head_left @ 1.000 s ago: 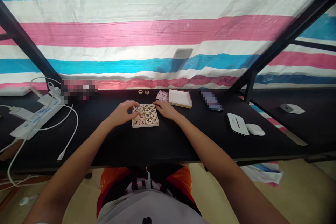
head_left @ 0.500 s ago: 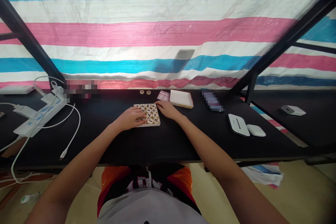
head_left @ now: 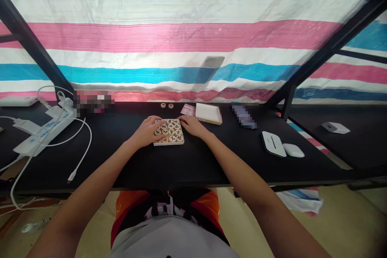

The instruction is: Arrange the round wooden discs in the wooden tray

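Note:
A shallow white box [head_left: 169, 143] lies on the black table, filled with rows of round xiangqi pieces [head_left: 171, 132], most marked in black and some in red. My left hand [head_left: 147, 132] is at the box's left side, fingers spread and reaching over the pieces, covering part of the left columns. Against the back right corner of the box rests my right hand [head_left: 193, 126], its fingers stretched out and touching the edge. Two loose xiangqi pieces [head_left: 167, 105] lie farther back, near the striped sheet.
Behind the box are a pink printed paper [head_left: 188, 109] and an upturned box lid [head_left: 208, 113]. A blurred phone-like object [head_left: 243, 116], a white flat case [head_left: 273, 144] and a white mouse-shaped object [head_left: 293, 150] lie right. A power strip [head_left: 42, 134] with white cables occupies the left.
My left hand has drawn back slightly to the left and its fingers have spread, uncovering more pieces, including red ones in the front row. My right hand stays at the box corner.

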### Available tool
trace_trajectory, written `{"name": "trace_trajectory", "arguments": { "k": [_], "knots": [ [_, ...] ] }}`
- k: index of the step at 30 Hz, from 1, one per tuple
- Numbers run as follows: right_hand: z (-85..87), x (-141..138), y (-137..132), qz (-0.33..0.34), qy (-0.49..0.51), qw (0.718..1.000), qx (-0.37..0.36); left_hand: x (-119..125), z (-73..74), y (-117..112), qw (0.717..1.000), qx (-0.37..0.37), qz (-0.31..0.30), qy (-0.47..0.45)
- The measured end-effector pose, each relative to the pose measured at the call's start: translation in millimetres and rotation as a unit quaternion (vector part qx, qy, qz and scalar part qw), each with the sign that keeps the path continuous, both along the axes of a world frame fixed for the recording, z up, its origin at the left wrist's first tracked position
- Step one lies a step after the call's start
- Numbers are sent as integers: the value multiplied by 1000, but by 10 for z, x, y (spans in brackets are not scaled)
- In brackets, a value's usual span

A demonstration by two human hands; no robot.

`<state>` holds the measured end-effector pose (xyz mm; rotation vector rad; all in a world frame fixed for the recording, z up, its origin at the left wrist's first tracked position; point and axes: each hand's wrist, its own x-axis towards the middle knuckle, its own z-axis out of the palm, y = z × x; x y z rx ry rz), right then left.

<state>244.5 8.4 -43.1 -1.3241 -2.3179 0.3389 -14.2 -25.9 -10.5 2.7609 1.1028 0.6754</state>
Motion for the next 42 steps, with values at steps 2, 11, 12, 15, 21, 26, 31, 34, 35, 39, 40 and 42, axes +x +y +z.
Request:
{"name": "trace_trajectory", "arguments": {
  "k": [2, 11, 12, 15, 21, 26, 31, 34, 35, 39, 40, 42],
  "knots": [
    [3, 0, -2, 0, 0, 1000, -1, -20, -2, 15, 999, -34, 19, 2],
    [32, -12, -25, -5, 2, 1000, -9, -44, 40, 17, 983, -175, 58, 16],
    [33, -13, -26, -6, 2, 1000, -10, -41, 43, 14, 982, -178, 60, 17],
    [41, -16, -29, -5, 5, 1000, -10, -40, 36, 19, 981, -180, 64, 17],
    [52, -21, -38, -5, 6, 1000, -9, -44, 16, 35, 984, -169, 55, 16],
    [28, -13, -24, -7, 7, 1000, -9, -33, 40, 13, 984, -168, 58, 21],
    [26, -7, -20, -4, 8, 1000, -8, -43, 26, 21, 985, -164, 55, 23],
    [40, -9, -29, -5, 7, 1000, -9, -45, 13, 29, 985, -160, 55, 25],
    [43, -11, -31, -6, 6, 1000, -10, -44, 11, 30, 985, -160, 56, 25],
    [45, -12, -34, -8, 9, 1000, -11, -42, 5, 31, 985, -161, 59, 25],
    [43, -12, -33, -7, 9, 1000, -12, -43, 2, 33, 985, -160, 58, 25],
    [41, -11, -31, -5, 9, 1000, -13, -47, -7, 40, 986, -155, 56, 25]
  ]
}}
